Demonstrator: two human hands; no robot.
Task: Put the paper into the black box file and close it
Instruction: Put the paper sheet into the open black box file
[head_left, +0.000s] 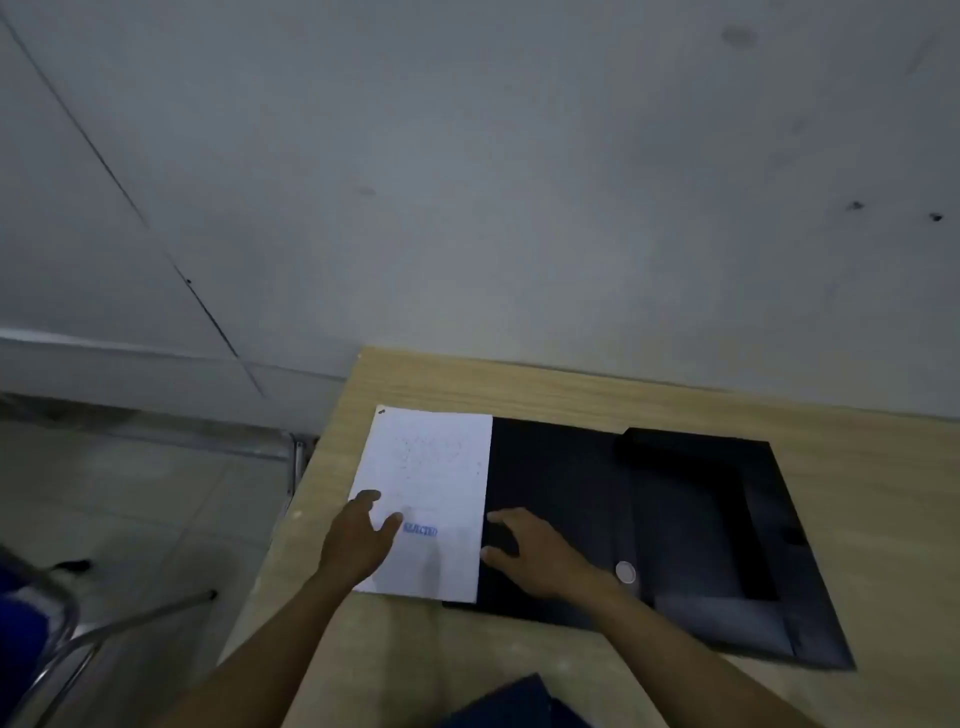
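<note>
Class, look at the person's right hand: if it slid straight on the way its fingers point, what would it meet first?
The right hand points left, so it would probably first meet the paper's right edge, lying over the black box file.

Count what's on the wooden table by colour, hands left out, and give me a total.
White: 1, the paper, stamped in blue
Black: 1, the open box file, with a pale round button
Total: 2
</note>
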